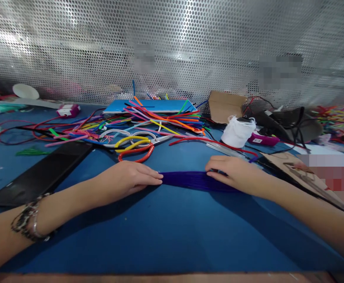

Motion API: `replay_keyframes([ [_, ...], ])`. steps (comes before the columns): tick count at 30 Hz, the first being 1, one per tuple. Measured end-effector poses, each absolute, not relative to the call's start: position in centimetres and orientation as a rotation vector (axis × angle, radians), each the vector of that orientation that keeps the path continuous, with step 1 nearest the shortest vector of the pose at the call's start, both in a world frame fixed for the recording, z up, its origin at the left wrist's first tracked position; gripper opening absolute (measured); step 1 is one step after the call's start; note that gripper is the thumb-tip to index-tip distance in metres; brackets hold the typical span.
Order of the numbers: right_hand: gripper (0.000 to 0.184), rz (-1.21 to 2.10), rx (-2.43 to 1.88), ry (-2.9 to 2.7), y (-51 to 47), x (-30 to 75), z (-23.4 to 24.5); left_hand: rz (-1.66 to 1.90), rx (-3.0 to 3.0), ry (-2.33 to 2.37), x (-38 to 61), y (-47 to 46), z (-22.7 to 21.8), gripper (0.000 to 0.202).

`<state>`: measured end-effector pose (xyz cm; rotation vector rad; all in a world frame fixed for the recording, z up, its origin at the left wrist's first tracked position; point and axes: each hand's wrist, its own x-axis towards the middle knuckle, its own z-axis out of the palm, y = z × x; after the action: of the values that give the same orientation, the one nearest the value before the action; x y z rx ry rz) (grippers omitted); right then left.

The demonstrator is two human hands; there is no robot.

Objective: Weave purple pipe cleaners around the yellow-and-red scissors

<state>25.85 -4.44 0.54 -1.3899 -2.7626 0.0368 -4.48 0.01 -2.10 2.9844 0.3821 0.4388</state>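
A flat bundle of dark blue-violet strands point(186, 179) stretches across the table between my two hands. At its narrow left end, my left hand point(130, 177) is closed, with thumb and fingers pinched together on the strands. My right hand point(233, 173) grips the wider right part from above, its fingers curled over the strands. The far right end of the bundle is partly hidden beneath that hand. Just beyond my left hand lie scissors with red and yellow handles point(138, 153), beside another pair with white handles point(110, 135).
Behind the hands lies a pile of coloured pipe cleaners point(166, 118) beside a blue pad point(148, 105). A black phone-like slab point(42, 173) rests at left. White thread point(238, 131), a brown cardboard flap point(226, 106) and a cardboard piece point(301, 173) are at right. A perforated metal panel point(172, 47) stands behind.
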Motion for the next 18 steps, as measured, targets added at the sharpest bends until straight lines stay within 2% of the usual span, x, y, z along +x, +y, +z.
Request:
replay_keyframes([
  [7, 0.013, 0.139, -1.305, -2.862, -2.9, 23.5, 1.1, 0.455, 2.988, 0.361, -4.5, -0.1, -2.0, 0.030],
  [9, 0.015, 0.035, -1.276, -2.885, -2.8, 23.1, 1.3, 0.466, 2.988, 0.361, -4.5, -0.1, -2.1, 0.030],
  [13, 0.020, -0.412, -1.453, -2.875, -3.0, 22.3, 1.3, 0.498, 2.989, 0.361, -4.6, 0.0, -2.3, 0.030],
  [18, 0.023, -0.415, -1.661, -2.813, -3.5, 22.9, 1.5, 0.504, 2.972, 0.364, -4.5, 0.2, -2.6, 0.032],
])
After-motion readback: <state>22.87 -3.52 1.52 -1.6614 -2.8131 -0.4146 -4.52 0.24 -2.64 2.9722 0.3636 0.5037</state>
